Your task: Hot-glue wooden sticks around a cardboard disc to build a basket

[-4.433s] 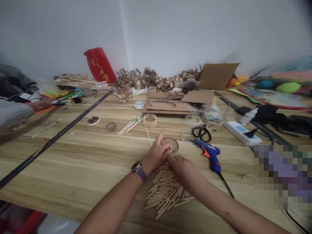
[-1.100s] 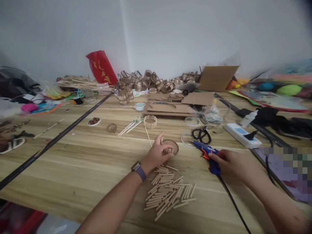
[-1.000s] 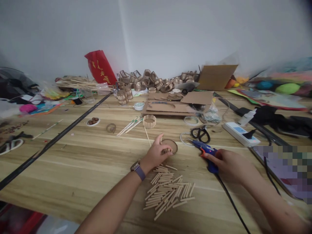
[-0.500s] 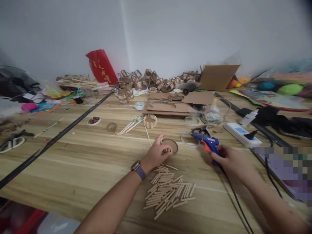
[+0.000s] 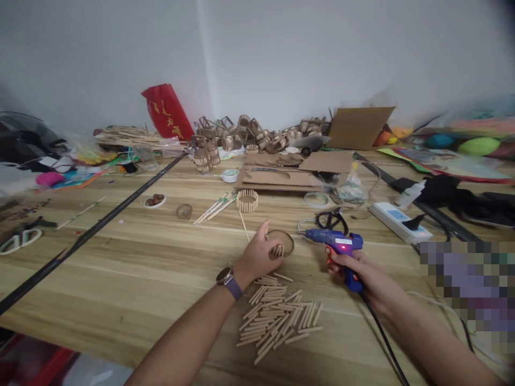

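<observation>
My left hand is curled around the near-left side of a round cardboard ring that has short wooden sticks along its edge, partly hidden by my fingers. In my right hand is a blue hot glue gun, its red light lit and a finger at the orange trigger. The nozzle points left toward the ring, a short gap away. Just below my left hand lies a loose pile of short wooden sticks. Beyond it stands a finished-looking ring of upright sticks.
Black-handled scissors lie behind the glue gun. A white power strip sits to the right, and the gun's black cord runs toward me. Cardboard sheets and several small stick baskets fill the back.
My right hand has brought the glue gun left and turned its nozzle toward the ring, with a finger now on the trigger. My left hand stays at the ring.
</observation>
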`<state>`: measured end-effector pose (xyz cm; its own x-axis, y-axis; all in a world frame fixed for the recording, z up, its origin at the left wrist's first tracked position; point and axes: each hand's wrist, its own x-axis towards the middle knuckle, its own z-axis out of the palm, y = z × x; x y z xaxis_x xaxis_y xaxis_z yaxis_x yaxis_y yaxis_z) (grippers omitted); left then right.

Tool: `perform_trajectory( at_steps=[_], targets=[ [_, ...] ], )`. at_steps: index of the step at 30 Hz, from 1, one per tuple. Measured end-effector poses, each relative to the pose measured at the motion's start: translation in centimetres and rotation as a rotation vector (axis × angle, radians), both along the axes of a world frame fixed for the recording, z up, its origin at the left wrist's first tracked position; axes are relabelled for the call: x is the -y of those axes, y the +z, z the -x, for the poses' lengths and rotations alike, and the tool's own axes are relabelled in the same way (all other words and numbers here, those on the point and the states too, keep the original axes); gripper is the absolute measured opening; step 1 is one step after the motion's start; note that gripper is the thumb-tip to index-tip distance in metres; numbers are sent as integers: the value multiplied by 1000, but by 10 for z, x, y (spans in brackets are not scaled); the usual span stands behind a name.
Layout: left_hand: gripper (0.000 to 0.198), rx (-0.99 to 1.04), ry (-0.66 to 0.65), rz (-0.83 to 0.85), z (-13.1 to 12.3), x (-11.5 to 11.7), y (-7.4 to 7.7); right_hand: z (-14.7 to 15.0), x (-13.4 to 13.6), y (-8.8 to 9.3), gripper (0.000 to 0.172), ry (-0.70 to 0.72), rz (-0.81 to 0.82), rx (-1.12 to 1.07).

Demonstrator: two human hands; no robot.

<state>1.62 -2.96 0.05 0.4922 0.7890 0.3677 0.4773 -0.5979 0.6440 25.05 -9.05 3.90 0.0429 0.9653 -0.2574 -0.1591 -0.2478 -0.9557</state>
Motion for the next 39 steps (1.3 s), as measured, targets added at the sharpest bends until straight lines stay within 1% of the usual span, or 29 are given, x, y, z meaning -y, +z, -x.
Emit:
perform_trajectory(
  at_steps=[3,9,13,25,29,32,34,36,38,39],
  targets=[
    [22,-13,14,-23,-2,2,4,1,-1,-3,38,41,12,-6],
    [10,-56,29,-68,-5,3,8,-2,-3,-7,38,65,3,55],
    [8,-81,47,-37,-8,5,10,-3,-3,-9,38,93,8,58],
    [6,-144,88,26,-12,6,12,-3,-3,-10,42,91,50,97],
    [5,-157,97,40,-13,6,13,-4,-3,-11,43,59,97,78],
    [4,-160,107,33,-13,5,13,-5,-3,-11,42,72,83,76],
    [3,-162,111,24,-14,5,12,-6,-3,-11,41,130,66,195],
    [4,-167,116,11,-14,4,11,-6,-3,-9,42,184,29,411],
    [5,-173,121,1,-14,4,10,-5,-3,-7,42,221,-47,607],
    [5,-175,122,-2,-14,4,10,-4,-2,-7,40,230,-94,670]
  ],
)
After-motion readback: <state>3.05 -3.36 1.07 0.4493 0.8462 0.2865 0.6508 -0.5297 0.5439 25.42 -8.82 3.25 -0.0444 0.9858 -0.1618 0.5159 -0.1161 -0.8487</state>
